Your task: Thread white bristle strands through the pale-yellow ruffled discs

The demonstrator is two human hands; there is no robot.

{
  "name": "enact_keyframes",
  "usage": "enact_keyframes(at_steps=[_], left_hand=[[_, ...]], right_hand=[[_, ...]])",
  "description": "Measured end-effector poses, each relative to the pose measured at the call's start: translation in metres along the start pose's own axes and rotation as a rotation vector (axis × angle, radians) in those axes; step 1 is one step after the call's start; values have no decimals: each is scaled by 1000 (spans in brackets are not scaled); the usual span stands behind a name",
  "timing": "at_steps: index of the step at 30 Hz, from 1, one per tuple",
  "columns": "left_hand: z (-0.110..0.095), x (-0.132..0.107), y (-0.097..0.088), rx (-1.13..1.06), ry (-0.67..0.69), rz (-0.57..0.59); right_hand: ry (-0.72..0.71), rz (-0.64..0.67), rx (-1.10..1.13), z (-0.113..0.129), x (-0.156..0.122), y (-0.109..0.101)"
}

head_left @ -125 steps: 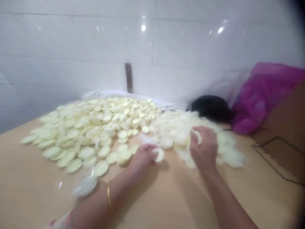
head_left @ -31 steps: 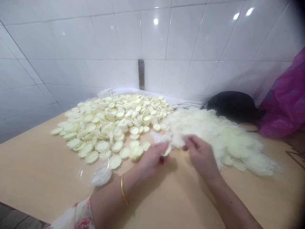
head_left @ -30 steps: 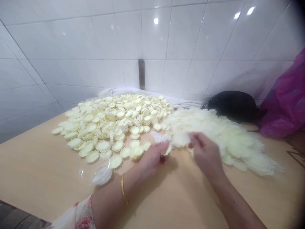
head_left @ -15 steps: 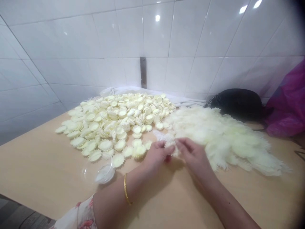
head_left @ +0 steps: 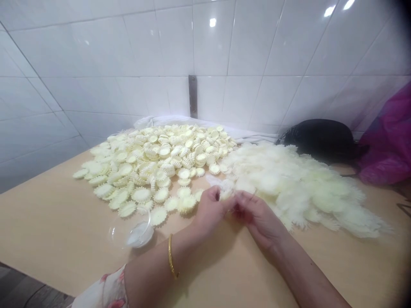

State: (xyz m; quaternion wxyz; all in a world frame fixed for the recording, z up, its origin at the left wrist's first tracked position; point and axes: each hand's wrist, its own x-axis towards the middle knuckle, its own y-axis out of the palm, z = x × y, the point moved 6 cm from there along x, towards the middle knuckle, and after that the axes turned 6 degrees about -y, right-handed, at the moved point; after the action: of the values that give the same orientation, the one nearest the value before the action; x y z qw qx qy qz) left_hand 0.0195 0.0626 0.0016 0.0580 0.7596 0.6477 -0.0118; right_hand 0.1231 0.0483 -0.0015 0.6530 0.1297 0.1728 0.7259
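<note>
left hand (head_left: 209,210) + right hand (head_left: 261,219): together at pale piece (head_left: 226,195) | disc pile (head_left: 154,160): left | sheer pieces (head_left: 298,184): right

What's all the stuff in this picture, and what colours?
Table: one, tan, centre
Scalloped cups: many, pale yellow, left heap
Frilly sheets: many, whitish, right heap
Tub: one, clear, front left
Cloth: one, white, behind heaps
Pouch: one, black, back right
Bag: one, magenta, far right
Strip: one, dark, back wall
Walls: two, white, back and left
Floor: one, dark, bottom left
Bar: one, dark, right edge
Bracelet: one, gold, left wrist
Sleeve: one, cream and red, left arm
Left hand: one, bare, centre
Right hand: one, bare, centre
</note>
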Motion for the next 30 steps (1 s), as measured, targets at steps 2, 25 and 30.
enact_keyframes(at_steps=[2, 25, 30], left_hand=[[-1, 0, 0, 0, 6, 10], [14, 2, 14, -466, -342, 141], [17, 4, 12, -410, -310, 137]], right_hand=[[2, -1, -21, -1, 0, -1], [-384, -277, -655, 37, -5, -20], [-524, -329, -846, 56, -14, -15]])
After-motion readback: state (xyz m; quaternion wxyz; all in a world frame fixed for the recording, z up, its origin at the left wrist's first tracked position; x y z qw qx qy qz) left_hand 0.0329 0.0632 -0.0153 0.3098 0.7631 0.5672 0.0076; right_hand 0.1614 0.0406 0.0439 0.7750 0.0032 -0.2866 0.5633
